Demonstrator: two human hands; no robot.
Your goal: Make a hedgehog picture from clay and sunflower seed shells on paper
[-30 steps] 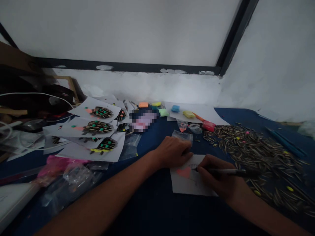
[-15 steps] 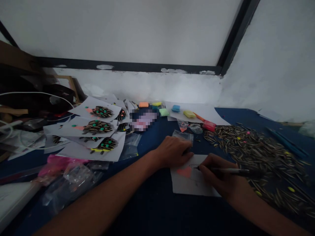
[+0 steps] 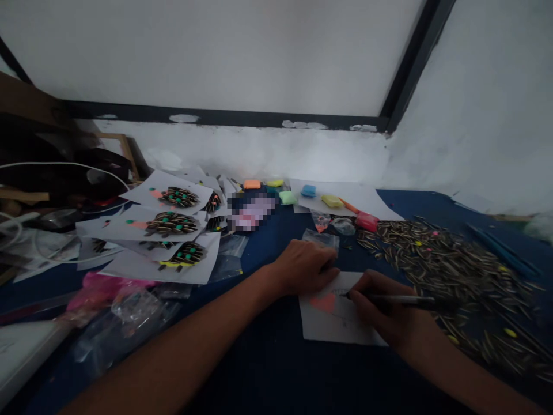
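Observation:
A small white sheet of paper (image 3: 319, 328) lies on the blue tabletop, bearing an orange-pink triangular patch (image 3: 323, 302) and thin dark drawn lines. My left hand (image 3: 305, 266) rests with curled fingers over the sheet's upper left corner, its thumb side pressing the paper down. A pen (image 3: 404, 300) is pinched in my right hand (image 3: 382, 311), its tip touching or just above the paper to the right of the patch. The right part of the sheet is hidden under my right hand. Just beyond my left hand lies a small clear plastic bag (image 3: 319, 236).
Sunflower seeds (image 3: 458, 265) spread over the right side. Stacked sheets with seed-covered hedgehog figures (image 3: 173, 223) lie at the left, above crumpled plastic bags (image 3: 138, 311). Clay packets, including a blue one (image 3: 308, 190) and a red one (image 3: 367, 221), line the back by the wall.
The pen and my right hand have shifted very slightly on the paper, and a bit more of the drawn line shows. My left hand stays in place.

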